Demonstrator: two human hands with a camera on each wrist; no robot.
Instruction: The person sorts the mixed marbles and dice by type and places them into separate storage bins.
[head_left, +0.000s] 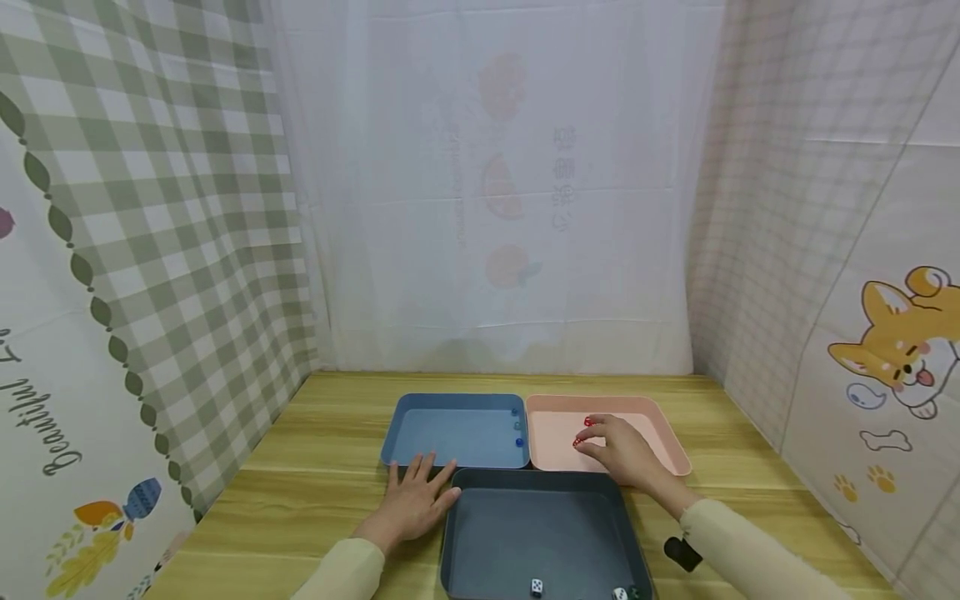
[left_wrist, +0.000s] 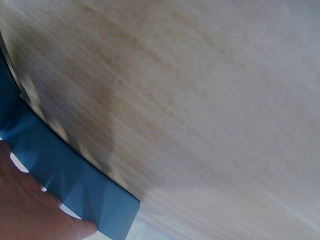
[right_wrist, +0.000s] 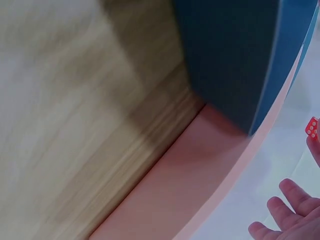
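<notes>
Slate-dark tray [head_left: 536, 533] nearest, on wood-grain desk [head_left: 300, 492]; two white dice [head_left: 536, 587] and a dark green one [head_left: 635, 592] toward its near edge. Hands: left hand [head_left: 411, 508] spread flat-fingered, thumb by that tray's far-left corner, fingertips at the blue tray's [head_left: 450, 433] near rim. Right hand [head_left: 624, 450] above pink tray [head_left: 551, 429], thumb and forefinger pinching a red die [head_left: 577, 442]; second red die [head_left: 588, 421] just beyond. Small blue pieces [head_left: 519, 442] along blue tray's right side. White cloth [head_left: 405, 208] behind.

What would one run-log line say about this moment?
right hand: pinching small red die above pink rectangular tray | left hand: spread at near edge of blue rectangular tray | dark-grey rectangular tray: white dice inside
</notes>
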